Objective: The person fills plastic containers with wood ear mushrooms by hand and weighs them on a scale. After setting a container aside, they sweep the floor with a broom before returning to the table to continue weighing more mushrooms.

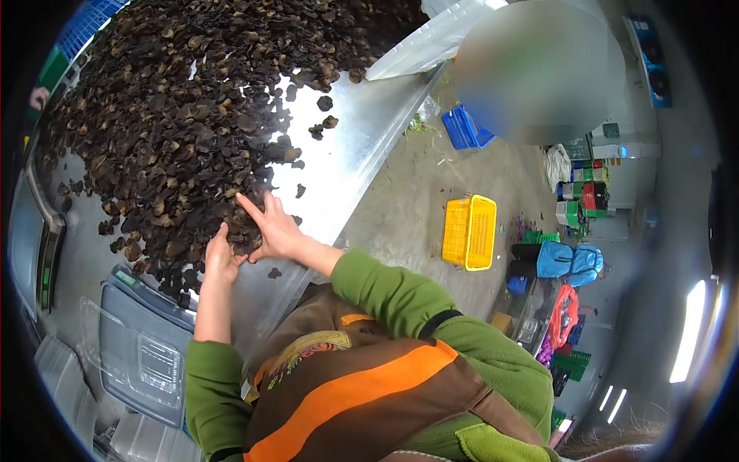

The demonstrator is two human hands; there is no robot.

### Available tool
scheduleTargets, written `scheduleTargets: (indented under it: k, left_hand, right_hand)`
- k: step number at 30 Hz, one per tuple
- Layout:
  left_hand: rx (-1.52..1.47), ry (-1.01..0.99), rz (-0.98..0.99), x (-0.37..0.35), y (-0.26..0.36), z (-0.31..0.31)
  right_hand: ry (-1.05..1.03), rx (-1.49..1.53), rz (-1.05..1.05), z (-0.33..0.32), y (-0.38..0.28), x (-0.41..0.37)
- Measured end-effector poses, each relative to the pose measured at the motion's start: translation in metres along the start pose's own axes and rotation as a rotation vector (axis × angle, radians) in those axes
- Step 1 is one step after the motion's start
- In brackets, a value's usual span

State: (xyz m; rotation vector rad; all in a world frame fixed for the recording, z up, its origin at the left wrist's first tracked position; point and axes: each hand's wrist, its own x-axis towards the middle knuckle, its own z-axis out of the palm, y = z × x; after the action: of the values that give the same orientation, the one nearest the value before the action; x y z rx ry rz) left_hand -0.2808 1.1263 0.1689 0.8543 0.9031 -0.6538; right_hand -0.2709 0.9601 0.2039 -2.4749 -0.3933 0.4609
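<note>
A big heap of dark brown, curled pieces that look like wood ear mushrooms (177,131) covers a shiny metal table (339,154). At the near edge of the heap, my right hand (277,231) touches the pieces with its fingers spread and its thumb apart. Close beside it on the left, my left hand (222,258) rests against the same edge, finger stretched up and thumb apart. Some of its fingers are hidden. Neither hand visibly grips a piece. A few loose pieces lie right of the heap.
A grey weighing scale (48,254) stands at the left edge, near clear plastic boxes (142,350). On the floor to the right are a yellow basket (469,232) and a blue basket (464,128). Someone in blue (566,260) stands farther off. Another person's hand (38,98) shows at far left.
</note>
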Motion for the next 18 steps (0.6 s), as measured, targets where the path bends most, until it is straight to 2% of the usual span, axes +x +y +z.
scheduleTargets:
  k: [2, 4, 6, 7, 8, 10, 11, 13, 15, 17, 18]
  left_hand:
    - [0.073, -0.047, 0.033, -0.004, -0.003, -0.011]
    - [0.127, -0.052, 0.097, -0.041, 0.001, -0.002]
    - [0.428, 0.111, 0.127, -0.09, 0.013, 0.008]
    - [0.339, 0.042, 0.213, -0.099, 0.007, 0.001]
    - [0.327, 0.073, 0.34, -0.113, 0.0, -0.006]
    - [0.436, -0.027, 0.474, -0.151, 0.001, -0.025]
    - [0.434, -0.02, 0.477, -0.167, 0.001, -0.036]
    - [0.402, -0.069, 0.588, -0.2, 0.0, -0.059]
    - [0.415, 0.008, 0.724, -0.234, 0.002, -0.083]
    - [0.428, 0.17, 0.837, -0.259, 0.001, -0.119]
    - [0.435, 0.274, 0.901, -0.266, -0.002, -0.144]
  right_hand:
    - [0.045, -0.022, -0.031, 0.014, -0.01, -0.007]
    - [0.091, -0.039, -0.061, 0.026, -0.018, -0.003]
    - [0.185, -0.155, -0.007, 0.037, -0.024, 0.014]
    - [0.284, -0.146, -0.039, 0.034, -0.031, 0.022]
    - [0.278, -0.317, -0.036, 0.037, -0.032, 0.036]
    - [0.205, -0.309, -0.064, 0.026, -0.042, 0.046]
    - [0.19, -0.356, -0.063, 0.025, -0.044, 0.047]
    - [0.247, -0.249, -0.049, 0.037, -0.041, 0.044]
    - [0.269, -0.225, -0.05, 0.051, -0.036, 0.039]
    - [0.216, -0.182, 0.029, 0.061, -0.037, 0.03]
    - [0.308, -0.153, 0.041, 0.064, -0.039, 0.027]
